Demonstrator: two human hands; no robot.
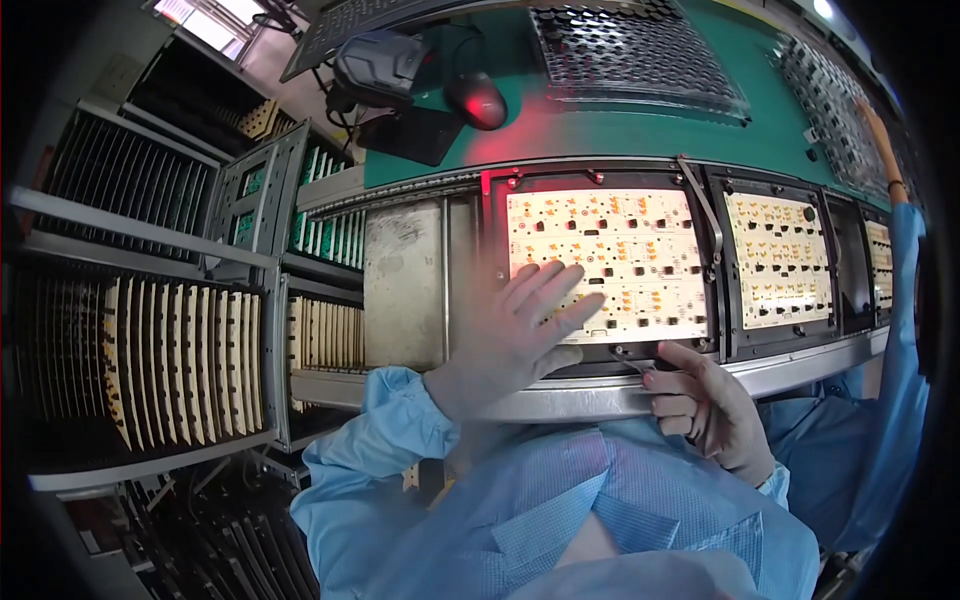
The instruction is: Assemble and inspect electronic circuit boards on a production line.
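The brightly lit circuit board (655, 235) sits in a black frame (560, 182), in front of the person. The left hand (505, 340) is spread open over the board's lower left part, gripping nothing; whether it touches is unclear. The right hand (708, 400), fingers partly curled, is just below the board's lower right edge; its hold cannot be told. Right of the board is a second board (780, 265); beyond it, a mouse (478, 102) on the green table (620, 135).
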